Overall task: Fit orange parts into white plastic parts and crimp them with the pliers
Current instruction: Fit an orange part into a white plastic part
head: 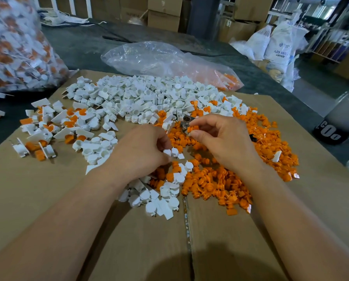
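My left hand [141, 151] is curled over the middle of the cardboard, its fingertips pinching a white plastic part [168, 152]. My right hand [220, 138] pinches a small orange part [192, 128] between thumb and forefinger, just above the orange pile [240, 179]. A metal tool, likely the pliers [186, 121], lies partly buried under parts just beyond my right fingertips. Loose white parts [145, 98] spread across the far side of the cardboard. Assembled white-and-orange pieces [54, 126] lie at the left.
A flattened cardboard box [48, 199] serves as the work surface. A clear bag with orange parts [169, 61] lies behind the piles. A big bag of assembled pieces [15, 47] stands at far left. Cartons and white sacks [278, 43] fill the background.
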Available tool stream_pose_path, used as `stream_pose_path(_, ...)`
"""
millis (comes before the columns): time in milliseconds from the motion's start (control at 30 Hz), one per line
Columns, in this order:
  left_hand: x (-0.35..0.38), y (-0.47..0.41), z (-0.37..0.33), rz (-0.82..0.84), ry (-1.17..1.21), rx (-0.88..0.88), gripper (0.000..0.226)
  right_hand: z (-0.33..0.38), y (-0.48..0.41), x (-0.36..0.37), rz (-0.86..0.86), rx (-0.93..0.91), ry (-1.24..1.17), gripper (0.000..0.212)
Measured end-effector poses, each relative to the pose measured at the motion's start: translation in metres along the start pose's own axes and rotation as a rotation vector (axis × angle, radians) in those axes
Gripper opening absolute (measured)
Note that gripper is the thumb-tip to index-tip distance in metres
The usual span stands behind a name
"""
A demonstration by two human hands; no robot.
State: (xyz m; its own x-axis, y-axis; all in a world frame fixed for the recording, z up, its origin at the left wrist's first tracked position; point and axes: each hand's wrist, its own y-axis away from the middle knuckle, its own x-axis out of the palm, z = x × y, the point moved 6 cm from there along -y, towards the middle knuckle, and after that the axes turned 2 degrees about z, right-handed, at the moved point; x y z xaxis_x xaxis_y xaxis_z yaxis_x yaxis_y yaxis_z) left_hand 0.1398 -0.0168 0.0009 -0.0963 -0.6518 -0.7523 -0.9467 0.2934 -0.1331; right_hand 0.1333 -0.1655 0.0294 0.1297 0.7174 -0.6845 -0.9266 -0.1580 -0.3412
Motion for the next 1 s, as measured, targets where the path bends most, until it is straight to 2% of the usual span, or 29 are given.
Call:
stream_pose_path(67, -0.008, 0.0, 0.003, -0.08, 0.184, -0.05, 0.013, 0.002, 0.001, 0.0, -0.009, -0.008, -0.01, 0.018)
stream_pose_path(133, -0.014, 0.0, 0.005, -0.123, 0.489, -0.124, 0.013, 0.002, 0.002, -0.001, -0.025, 0.004, -0.055, 0.019)
stream_pose_path(233, -0.011, 0.001, 0.006, -0.083, 0.954, -0.22, 0.013, 0.006, 0.005, -0.003, -0.072, -0.004, -0.175, 0.021)
stream_pose_path(300, -0.008, 0.001, 0.003, -0.037, 1.077, -0.24, 0.008, 0.012, 0.007, -0.005, -0.105, -0.047, -0.23, 0.026)
stream_pose_path(500, 0.0, 0.002, -0.006, 0.086, 1.135, -0.199, 0.012, 0.024, 0.011, -0.003, -0.136, -0.118, -0.251, 0.024)
stream_pose_path(633, 0.001, 0.002, -0.008, 0.099, 1.128, -0.176, 0.011, 0.024, 0.011, -0.004, -0.135, -0.111, -0.235, 0.024)
stream_pose_path(800, 0.003, 0.002, -0.009, 0.077, 1.152, -0.169, 0.009, 0.023, 0.012, -0.003, -0.146, -0.097, -0.189, 0.014)
stream_pose_path(1000, 0.004, 0.001, -0.007, 0.058, 1.156, -0.173, 0.008, 0.025, 0.012, 0.001, -0.115, -0.092, -0.193, 0.023)
